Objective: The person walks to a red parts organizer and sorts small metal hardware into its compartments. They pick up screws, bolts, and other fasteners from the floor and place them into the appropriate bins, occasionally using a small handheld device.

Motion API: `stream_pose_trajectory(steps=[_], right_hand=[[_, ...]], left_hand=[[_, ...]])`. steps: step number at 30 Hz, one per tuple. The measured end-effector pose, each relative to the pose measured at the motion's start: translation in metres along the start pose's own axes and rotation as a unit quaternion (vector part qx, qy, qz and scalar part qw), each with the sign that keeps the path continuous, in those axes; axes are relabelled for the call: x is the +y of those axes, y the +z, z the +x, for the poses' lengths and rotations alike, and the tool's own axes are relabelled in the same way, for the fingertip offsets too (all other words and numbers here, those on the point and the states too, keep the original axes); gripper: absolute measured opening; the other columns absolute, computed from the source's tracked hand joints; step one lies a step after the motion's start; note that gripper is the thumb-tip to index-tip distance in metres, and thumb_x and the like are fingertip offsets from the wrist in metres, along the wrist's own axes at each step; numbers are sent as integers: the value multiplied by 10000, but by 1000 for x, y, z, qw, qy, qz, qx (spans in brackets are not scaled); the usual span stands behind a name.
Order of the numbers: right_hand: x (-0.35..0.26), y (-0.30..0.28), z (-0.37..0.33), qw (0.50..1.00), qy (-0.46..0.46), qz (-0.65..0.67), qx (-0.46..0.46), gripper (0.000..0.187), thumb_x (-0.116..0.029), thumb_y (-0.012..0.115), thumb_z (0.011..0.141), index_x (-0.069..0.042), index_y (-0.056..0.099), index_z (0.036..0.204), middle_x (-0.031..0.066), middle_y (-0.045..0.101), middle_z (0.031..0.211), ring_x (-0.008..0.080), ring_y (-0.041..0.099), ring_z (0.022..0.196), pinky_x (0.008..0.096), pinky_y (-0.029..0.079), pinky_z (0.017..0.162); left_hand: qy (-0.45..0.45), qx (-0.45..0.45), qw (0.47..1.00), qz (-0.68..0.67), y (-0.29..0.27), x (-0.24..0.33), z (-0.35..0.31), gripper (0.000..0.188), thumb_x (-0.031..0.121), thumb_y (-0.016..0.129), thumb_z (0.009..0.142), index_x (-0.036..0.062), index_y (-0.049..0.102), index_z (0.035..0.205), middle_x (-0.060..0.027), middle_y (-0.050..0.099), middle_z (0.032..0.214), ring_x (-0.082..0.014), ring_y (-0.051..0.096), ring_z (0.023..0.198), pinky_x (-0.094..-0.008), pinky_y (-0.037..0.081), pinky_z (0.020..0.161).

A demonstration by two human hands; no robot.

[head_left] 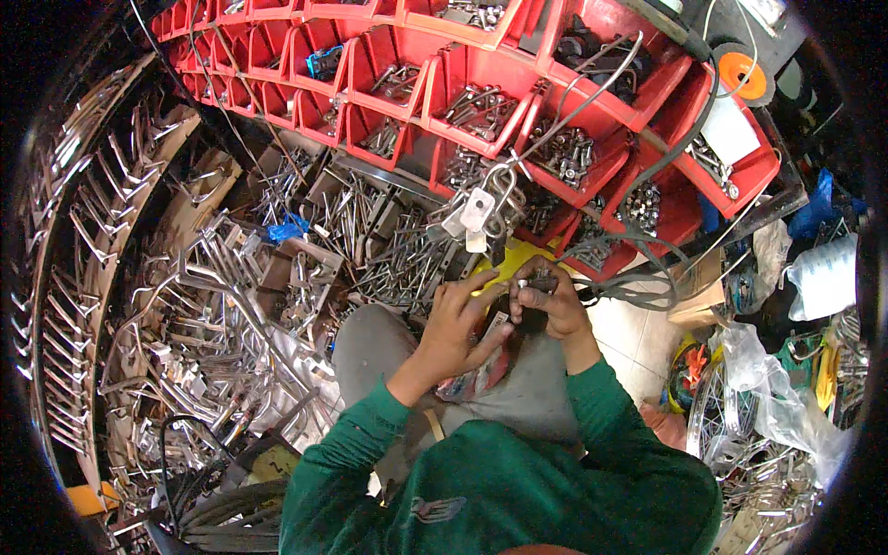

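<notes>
My right hand (555, 310) is closed, its thumb and fingers pinching a small shiny metal piece (523, 283) that looks like a bolt head or nut. Just to its left, my left hand (453, 324) is stretched out, thumb apart from the fingers. Close to the left thumb tip shows a small bright metal part (499, 320); whether the thumb touches it I cannot tell. Both hands are over my lap, between my grey-trousered knees. A yellow thing (520, 259) lies just beyond the fingers. Dark shapes between the hands are too unclear to name.
Red bins (481, 65) of bolts and nuts rise in front. A bunch of metal tags and rings (479, 208) hangs above my hands. Bent metal rods (231, 268) pile up at left. Black cables (647, 245), plastic bags (768, 370) and an orange wheel (743, 76) are at right.
</notes>
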State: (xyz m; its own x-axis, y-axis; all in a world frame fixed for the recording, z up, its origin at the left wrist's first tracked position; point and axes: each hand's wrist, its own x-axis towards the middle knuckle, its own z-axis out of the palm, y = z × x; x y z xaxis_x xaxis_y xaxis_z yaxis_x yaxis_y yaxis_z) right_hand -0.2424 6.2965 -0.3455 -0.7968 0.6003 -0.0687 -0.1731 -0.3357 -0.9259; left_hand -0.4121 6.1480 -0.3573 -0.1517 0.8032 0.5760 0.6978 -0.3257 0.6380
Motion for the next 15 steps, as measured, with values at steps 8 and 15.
stream_pose_trajectory(steps=[8,15], right_hand=[[-5,14,-6,999,-40,5,4,317,-118,839,855,-52,632,1087,130,704,938,227,699,762,386,601,677],[0,12,-8,996,-59,-66,34,360,-139,845,844,-59,591,1087,128,671,929,231,673,724,384,583,628]], left_hand=[[-157,107,974,-123,-2,-48,-28,242,205,637,1001,15,681,1144,-152,701,1045,-275,691,960,-379,530,866],[-367,80,914,-156,2,-79,-29,249,208,682,1011,-20,705,1109,-117,751,998,-201,695,933,-331,532,867]])
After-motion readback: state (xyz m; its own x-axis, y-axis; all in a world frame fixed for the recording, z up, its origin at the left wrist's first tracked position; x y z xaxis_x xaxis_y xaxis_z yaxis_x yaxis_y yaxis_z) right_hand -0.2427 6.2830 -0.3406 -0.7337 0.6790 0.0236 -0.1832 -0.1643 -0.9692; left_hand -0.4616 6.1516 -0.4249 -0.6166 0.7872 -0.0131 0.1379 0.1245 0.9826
